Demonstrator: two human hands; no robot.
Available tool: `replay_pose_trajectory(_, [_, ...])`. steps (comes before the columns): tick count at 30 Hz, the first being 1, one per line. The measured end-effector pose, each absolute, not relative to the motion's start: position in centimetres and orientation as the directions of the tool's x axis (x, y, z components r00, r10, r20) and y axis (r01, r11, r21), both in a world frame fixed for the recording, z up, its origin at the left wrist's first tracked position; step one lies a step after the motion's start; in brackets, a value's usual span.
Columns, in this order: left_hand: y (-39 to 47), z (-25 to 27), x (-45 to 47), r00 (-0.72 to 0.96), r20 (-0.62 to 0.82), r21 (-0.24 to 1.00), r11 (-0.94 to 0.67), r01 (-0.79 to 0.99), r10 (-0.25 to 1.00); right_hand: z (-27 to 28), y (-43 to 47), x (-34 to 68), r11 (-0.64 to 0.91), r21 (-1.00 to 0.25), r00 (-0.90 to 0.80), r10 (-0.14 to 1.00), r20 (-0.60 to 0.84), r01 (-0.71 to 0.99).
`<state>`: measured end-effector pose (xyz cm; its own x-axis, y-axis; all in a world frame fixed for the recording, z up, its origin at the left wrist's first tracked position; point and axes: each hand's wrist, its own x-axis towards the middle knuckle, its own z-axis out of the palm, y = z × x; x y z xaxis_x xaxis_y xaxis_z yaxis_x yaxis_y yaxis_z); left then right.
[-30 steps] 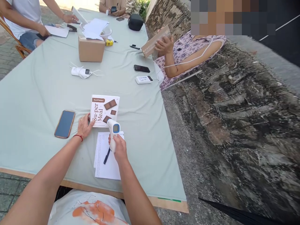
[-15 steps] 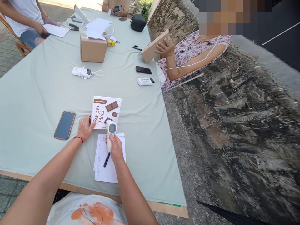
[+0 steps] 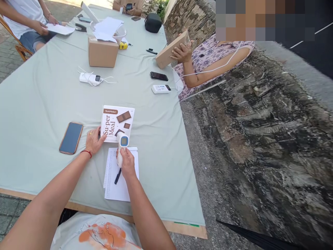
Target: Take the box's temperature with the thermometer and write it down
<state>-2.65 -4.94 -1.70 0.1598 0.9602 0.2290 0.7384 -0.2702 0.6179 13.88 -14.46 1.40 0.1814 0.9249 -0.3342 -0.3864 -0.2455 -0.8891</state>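
Note:
My left hand (image 3: pixel 95 140) grips the lower left edge of a white and brown Super Meal box (image 3: pixel 113 119), thumb on its front and the other fingers partly hidden behind the edge. In my right hand (image 3: pixel 127 163) is a white infrared thermometer (image 3: pixel 120 152) with a blue-rimmed screen, its head in front of the box's lower right part. Beneath the right hand lie white printed sheets (image 3: pixel 111 191) with a black pen (image 3: pixel 118 176) on them. A smartphone (image 3: pixel 71 138) in an orange-brown case lies left of my left hand.
Farther up the cloth-covered table (image 3: pixel 39 139) are a white device with a cable (image 3: pixel 90 78), a cardboard box (image 3: pixel 102 52), a black phone (image 3: pixel 159 76) and a white device (image 3: pixel 161 89). A person at right holds a brown box (image 3: pixel 170 52). Two others sit beyond.
My hands keep their hold on the box and thermometer, with almost no movement. The view has shifted slightly. The person at far left has moved their hands and paper a little.

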Motion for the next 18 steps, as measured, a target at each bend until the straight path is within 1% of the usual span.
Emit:
replay_pose_trajectory(5, [-4.8, -1.7, -2.9, 0.169, 0.187, 0.642, -0.251, 0.725, 0.968, 2.3, -15.1, 14.0, -0.243, -0.865, 0.152, 0.929, -0.338, -0.440])
replay_pose_trajectory(13, [-4.4, -1.3, -3.0, 0.149, 0.170, 0.651, -0.225, 0.725, 0.974, 4.6, -19.2, 15.8, -0.233, -0.912, 0.259, 0.909, -0.328, -0.337])
replay_pose_trajectory(18, [-4.0, -1.1, -3.1, 0.147, 0.180, 0.647, -0.229, 0.728, 0.973, 5.3, -21.6, 17.2, -0.234, -0.904, 0.278, 0.898, -0.342, -0.357])
